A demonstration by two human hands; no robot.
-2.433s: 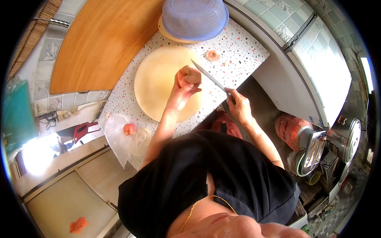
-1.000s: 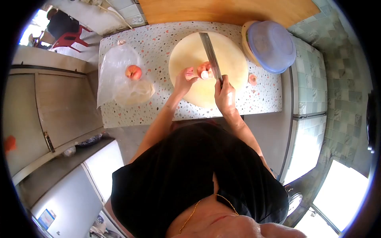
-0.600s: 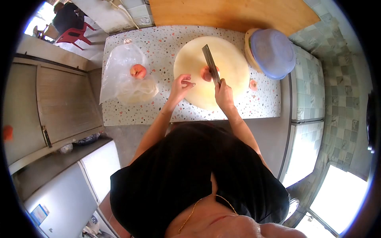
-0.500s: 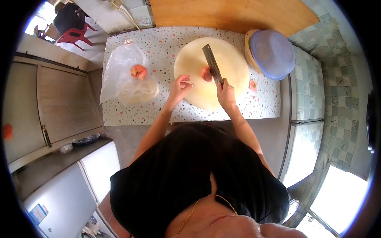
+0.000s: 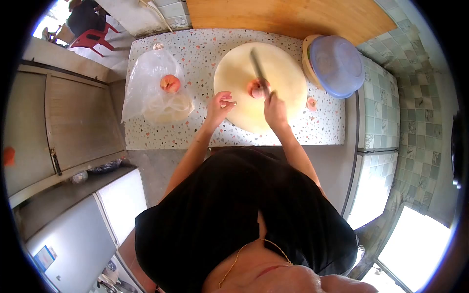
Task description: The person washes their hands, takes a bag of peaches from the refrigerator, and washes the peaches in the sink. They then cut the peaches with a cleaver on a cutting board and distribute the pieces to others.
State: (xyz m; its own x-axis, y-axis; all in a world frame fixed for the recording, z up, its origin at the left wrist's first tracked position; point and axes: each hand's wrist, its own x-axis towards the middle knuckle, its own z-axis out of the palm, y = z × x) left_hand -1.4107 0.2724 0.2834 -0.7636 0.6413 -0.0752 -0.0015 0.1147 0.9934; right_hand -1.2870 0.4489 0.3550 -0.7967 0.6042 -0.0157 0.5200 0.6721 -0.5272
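My right hand [image 5: 275,111] grips a knife [image 5: 257,64], its fingers wrapped round the handle. The narrow blade points away from me and crosses over a reddish peach [image 5: 254,89] on the round, pale cutting board [image 5: 234,63]. Part of the peach is hidden behind the blade. At the board's left edge, my left hand [image 5: 218,108] holds nothing, its fingers loosely bent and the thumb apart. Left of that hand, another peach [image 5: 170,84] rests on a clear plastic bag [image 5: 141,93].
A lidded bluish plastic container [image 5: 337,66] stands at the back right of the speckled table [image 5: 200,49]. Close to the board's right edge lies a small pinkish piece [image 5: 311,102]. Far back left, a person [image 5: 83,18] sits on a red chair [image 5: 93,39].
The knife has turned in my right hand, so its blade looks thinner and more of the peach shows. My left hand has stayed nearly still.
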